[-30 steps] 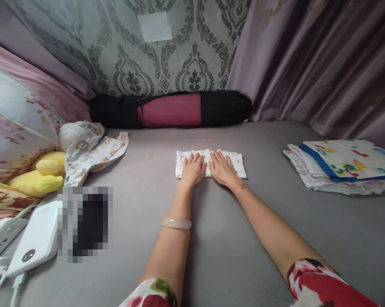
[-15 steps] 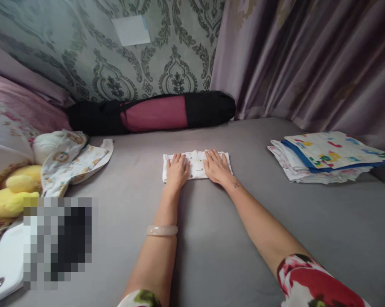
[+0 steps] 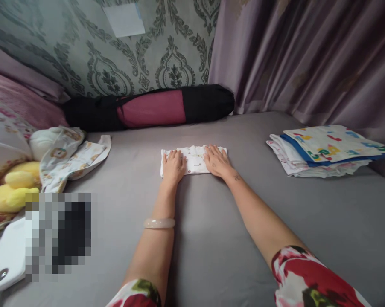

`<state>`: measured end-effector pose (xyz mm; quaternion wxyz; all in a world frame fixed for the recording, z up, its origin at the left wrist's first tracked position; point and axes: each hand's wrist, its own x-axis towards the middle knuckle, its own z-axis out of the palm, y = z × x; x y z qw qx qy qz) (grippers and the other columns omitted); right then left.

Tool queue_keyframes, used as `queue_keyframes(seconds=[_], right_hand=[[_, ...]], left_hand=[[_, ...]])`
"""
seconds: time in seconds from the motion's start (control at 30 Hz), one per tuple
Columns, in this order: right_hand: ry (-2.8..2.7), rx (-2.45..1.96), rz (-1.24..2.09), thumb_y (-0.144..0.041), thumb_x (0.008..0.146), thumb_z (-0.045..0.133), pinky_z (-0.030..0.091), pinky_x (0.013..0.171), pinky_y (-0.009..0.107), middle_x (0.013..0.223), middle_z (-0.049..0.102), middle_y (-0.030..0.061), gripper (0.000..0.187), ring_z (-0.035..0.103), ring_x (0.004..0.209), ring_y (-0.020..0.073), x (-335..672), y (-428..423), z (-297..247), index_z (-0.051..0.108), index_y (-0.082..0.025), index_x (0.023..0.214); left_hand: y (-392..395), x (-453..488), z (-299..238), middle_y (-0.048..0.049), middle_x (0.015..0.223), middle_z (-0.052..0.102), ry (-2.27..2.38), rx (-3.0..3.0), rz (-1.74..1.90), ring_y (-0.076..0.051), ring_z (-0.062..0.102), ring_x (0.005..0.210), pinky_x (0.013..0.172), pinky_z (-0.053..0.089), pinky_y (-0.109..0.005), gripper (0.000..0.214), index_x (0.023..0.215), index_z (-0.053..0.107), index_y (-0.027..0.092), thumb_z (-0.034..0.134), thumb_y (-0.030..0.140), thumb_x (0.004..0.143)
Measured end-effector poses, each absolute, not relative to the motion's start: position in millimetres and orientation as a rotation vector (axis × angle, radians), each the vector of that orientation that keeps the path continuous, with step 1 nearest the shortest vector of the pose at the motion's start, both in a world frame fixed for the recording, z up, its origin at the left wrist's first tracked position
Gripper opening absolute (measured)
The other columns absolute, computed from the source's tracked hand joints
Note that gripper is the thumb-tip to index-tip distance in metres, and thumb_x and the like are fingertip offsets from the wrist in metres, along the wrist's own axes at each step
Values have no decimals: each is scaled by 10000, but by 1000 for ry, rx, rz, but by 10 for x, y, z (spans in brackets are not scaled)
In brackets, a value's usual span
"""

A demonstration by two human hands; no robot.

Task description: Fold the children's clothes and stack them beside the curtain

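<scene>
A small folded white cloth (image 3: 195,164) with a tiny print lies flat on the grey bed sheet (image 3: 208,230), its long side running left to right. My left hand (image 3: 174,166) rests palm down on its left part, fingers stretched forward. On the right part lies my right hand (image 3: 216,161), also palm down with the fingers extended. Both palms touch the cloth from above, and neither grips it. What kind of cloth item it is, the folds do not show. A pale bangle (image 3: 159,223) circles my left forearm.
To the right sits a stack of folded cloths (image 3: 333,147). A long black and maroon bag (image 3: 150,108) lies along the wall. At left are a printed bib-like cloth (image 3: 80,155), a yellow plush toy (image 3: 13,192), a white device (image 3: 10,256) and a pixelated patch.
The whole view has shifted slightly, so things sit a little higher in the picture. My left hand has turned slightly on the cloth; both hands remain on it.
</scene>
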<state>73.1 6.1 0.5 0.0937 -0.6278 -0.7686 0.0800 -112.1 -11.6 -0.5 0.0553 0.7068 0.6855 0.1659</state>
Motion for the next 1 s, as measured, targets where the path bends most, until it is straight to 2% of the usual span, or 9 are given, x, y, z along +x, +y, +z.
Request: queue_keyframes(seconds=[0.1, 0.2, 0.47, 0.53, 0.63, 0.77, 0.87, 1.0], right_hand=[[-2241, -1913, 215, -374, 996, 176, 119, 1178, 481, 1581, 246, 118, 583, 179, 1461, 246, 809, 94, -1, 312, -116, 1500], [-2232, -1944, 187, -375, 994, 178, 122, 1175, 483, 1582, 242, 122, 586, 167, 1462, 249, 849, 113, -49, 314, -102, 1495], [-2242, -1925, 143, -366, 987, 200, 144, 1163, 484, 1558, 303, 128, 578, 199, 1447, 266, 848, 121, -106, 346, -90, 1473], [-2234, -1925, 135, -358, 985, 215, 154, 1157, 487, 1548, 324, 131, 565, 217, 1439, 272, 846, 127, -108, 363, -94, 1463], [-2222, -1926, 105, -331, 981, 244, 192, 1136, 483, 1517, 378, 132, 528, 262, 1415, 276, 840, 140, -97, 407, -110, 1432], [-2221, -1912, 41, -286, 971, 291, 286, 1072, 431, 1387, 524, 133, 448, 420, 1288, 273, 850, 177, -27, 529, -147, 1325], [-2265, -1921, 39, -266, 969, 312, 330, 1020, 412, 1311, 573, 133, 414, 487, 1195, 274, 889, 247, 51, 583, -178, 1270], [-2343, -1979, 87, -241, 966, 327, 343, 1006, 420, 1282, 566, 152, 405, 482, 1194, 288, 963, 397, 125, 627, -169, 1228]], left_hand=[[-114, -1155, -12, -103, 1487, 434, 2141, 2132, 528, -228, 313, 1423, 1201, 147, -457, 442, 1373, 447, 185, 298, 285, 969], [-86, -1186, -59, -122, 1511, 397, 2148, 2107, 441, -255, 289, 1434, 1193, 171, -459, 469, 1391, 435, 167, 289, 310, 968], [-37, -1172, -138, -126, 1547, 333, 2166, 2115, 330, -278, 256, 1445, 1176, 180, -497, 502, 1420, 397, 170, 223, 338, 981], [-44, -1166, -114, -121, 1535, 356, 2165, 2117, 333, -274, 280, 1432, 1165, 202, -497, 483, 1397, 422, 182, 233, 328, 978], [-33, -1194, -45, -114, 1441, 481, 2185, 2160, 363, -268, 400, 1346, 1126, 257, -494, 420, 1310, 499, 203, 277, 303, 967], [74, -1315, 86, -107, 1268, 615, 2155, 2242, 233, -267, 528, 1181, 1041, 322, -472, 355, 1201, 570, 211, 345, 207, 926], [233, -1423, 176, -92, 1270, 621, 2108, 2222, 122, -263, 522, 1194, 1019, 328, -441, 384, 1195, 586, 230, 372, 133, 892], [452, -1529, 253, -99, 1330, 592, 2069, 2119, 41, -283, 501, 1244, 1001, 359, -417, 415, 1221, 604, 240, 464, 132, 845]])
